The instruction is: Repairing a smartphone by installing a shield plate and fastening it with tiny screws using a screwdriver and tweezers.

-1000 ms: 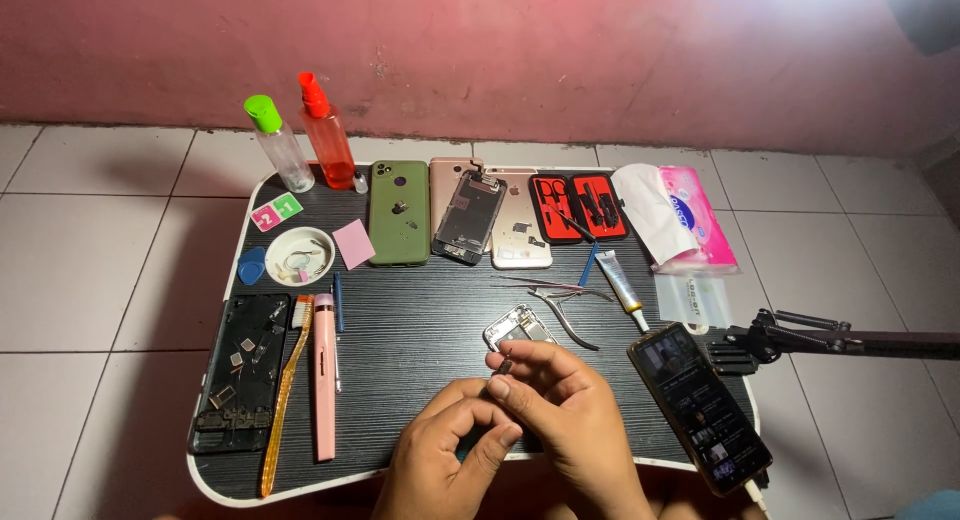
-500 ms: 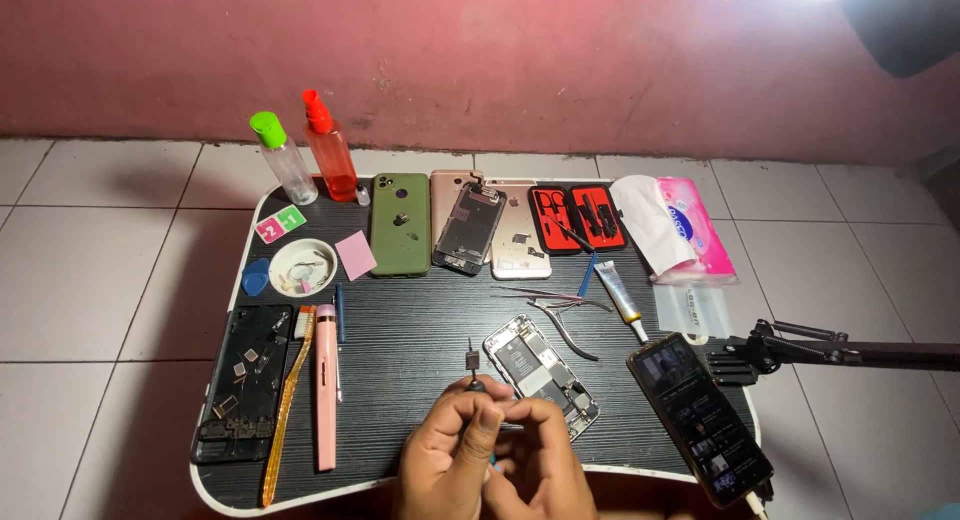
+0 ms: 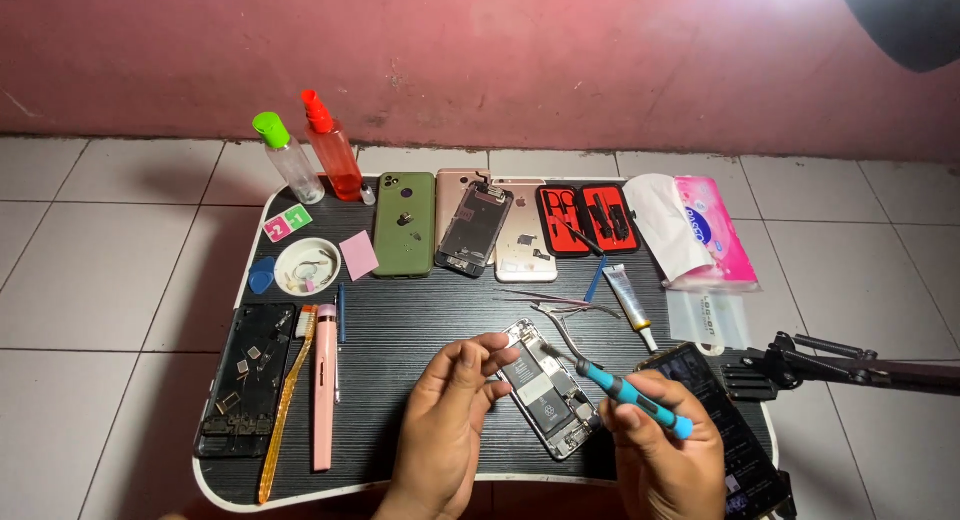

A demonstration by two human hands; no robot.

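While the left hand [image 3: 450,405] steadies the opened phone [image 3: 545,385] near the tabletop's [image 3: 400,330] front edge, fingers pinching its top corner, the right hand [image 3: 660,450] grips a blue screwdriver [image 3: 625,388], tip touching the phone's insides.

Two bare hands [image 3: 455,410], short-nailed fingers, no rings, no sleeves at the wrists

On the bench [image 3: 400,325] lie two spray bottles, one with a green cap [image 3: 288,158] and one red [image 3: 333,159]. Right of them sit one green phone case [image 3: 405,223], one tool kit [image 3: 589,219] and one tissue pack [image 3: 700,230]. One opened phone [image 3: 545,388], one screwdriver [image 3: 630,392], one white dish [image 3: 307,266] and one toothbrush [image 3: 287,400] lie nearer.
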